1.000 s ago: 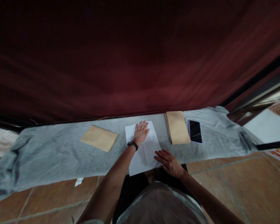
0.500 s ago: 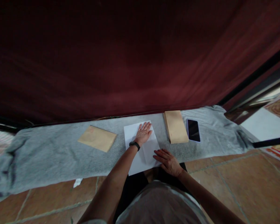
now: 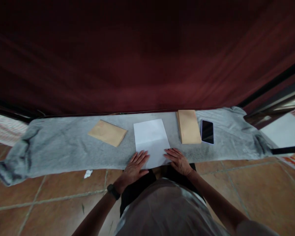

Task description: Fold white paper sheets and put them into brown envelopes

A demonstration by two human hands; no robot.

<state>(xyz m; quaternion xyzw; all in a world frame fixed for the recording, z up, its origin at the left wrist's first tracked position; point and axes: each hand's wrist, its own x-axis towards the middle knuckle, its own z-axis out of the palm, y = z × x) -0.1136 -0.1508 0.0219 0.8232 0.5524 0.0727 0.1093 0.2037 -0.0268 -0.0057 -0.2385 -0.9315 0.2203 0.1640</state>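
Note:
A white sheet of paper (image 3: 151,131) with a faint crease across it lies on the grey cloth in front of me. My left hand (image 3: 135,167), with a dark band on its wrist, rests at the near left edge of the sheet, fingers stretched out. At the near right edge lies my right hand (image 3: 178,160), its fingers extended and touching the paper. Neither hand grips anything. To the left is a thin brown envelope or stack of envelopes (image 3: 107,132), set at an angle. A thicker stack of brown envelopes (image 3: 189,127) lies to the right.
A grey cloth (image 3: 64,144) covers the long narrow surface. A phone (image 3: 207,131) with a dark screen lies right of the thick stack. Behind hangs a dark red curtain-like sheet (image 3: 147,72). A white scrap (image 3: 88,173) is on the tiled floor (image 3: 64,196).
My left hand has moved from the middle of the sheet down to its near left edge. The sheet now sits straighter. My right hand stays by the near right edge.

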